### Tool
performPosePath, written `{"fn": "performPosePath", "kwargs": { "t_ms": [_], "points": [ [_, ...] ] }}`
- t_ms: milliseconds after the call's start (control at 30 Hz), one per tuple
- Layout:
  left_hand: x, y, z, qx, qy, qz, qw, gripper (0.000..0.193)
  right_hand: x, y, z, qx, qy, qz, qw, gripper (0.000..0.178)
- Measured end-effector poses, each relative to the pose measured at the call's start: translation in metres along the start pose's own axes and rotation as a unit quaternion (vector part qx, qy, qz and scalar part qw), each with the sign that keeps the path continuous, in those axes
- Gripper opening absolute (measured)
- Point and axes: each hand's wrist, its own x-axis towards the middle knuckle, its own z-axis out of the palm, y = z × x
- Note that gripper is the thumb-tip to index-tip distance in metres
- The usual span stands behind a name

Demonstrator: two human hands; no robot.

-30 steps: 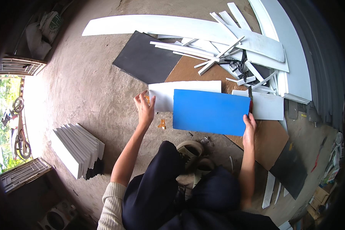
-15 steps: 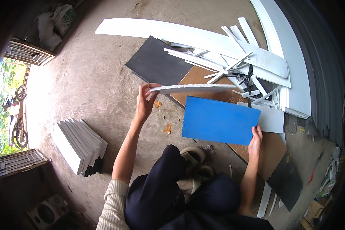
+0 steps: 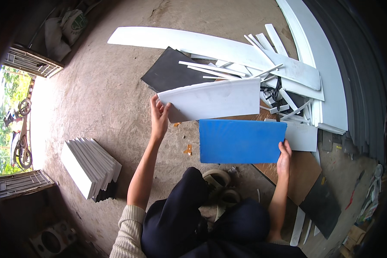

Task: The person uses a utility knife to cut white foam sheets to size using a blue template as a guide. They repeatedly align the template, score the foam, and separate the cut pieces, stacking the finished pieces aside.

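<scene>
My left hand (image 3: 160, 114) grips the left end of a white rectangular panel (image 3: 215, 101), thumb on the face toward me and fingers behind. The panel is tilted, its broad face showing. Just below it, my right hand (image 3: 284, 159) holds a blue rectangular panel (image 3: 243, 141) by its right edge, with the thumb in front. Both panels are held up above a brown board (image 3: 303, 176) on the floor. Behind the blue panel's right side lies another white sheet (image 3: 303, 136), partly hidden.
A stack of white panels (image 3: 90, 167) stands on the floor at the left. White strips and offcuts (image 3: 288, 101) lie heaped beyond the board, by a long white sheet (image 3: 202, 43). Dark sheets (image 3: 172, 69) lie further left. Large white sheets (image 3: 331, 86) lean at the right.
The white panel has turned from nearly edge-on to showing its broad face. The blue panel has shifted slightly left and down and tilted a little. Both hands keep their holds.
</scene>
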Motion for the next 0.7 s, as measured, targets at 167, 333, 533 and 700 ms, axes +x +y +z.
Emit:
{"fn": "performPosePath", "kwargs": {
  "t_ms": [167,333,533,700],
  "points": [
    [0.005,-0.024,0.016,0.038,-0.134,-0.213,0.967,0.039,-0.011,0.003,-0.020,-0.020,-0.014,0.011,1.000,0.030],
    [-0.013,-0.053,0.039,0.117,-0.175,-0.272,0.939,0.038,-0.020,-0.003,-0.012,-0.035,-0.030,0.058,0.997,0.026],
    [-0.034,-0.066,0.025,0.184,-0.049,-0.129,0.973,0.038,-0.007,0.024,0.011,-0.032,-0.011,0.115,0.993,0.022],
    [-0.089,-0.046,0.013,0.170,-0.084,-0.169,0.967,0.042,-0.009,0.049,0.034,-0.035,0.024,0.118,0.992,0.022]
  ]
}}
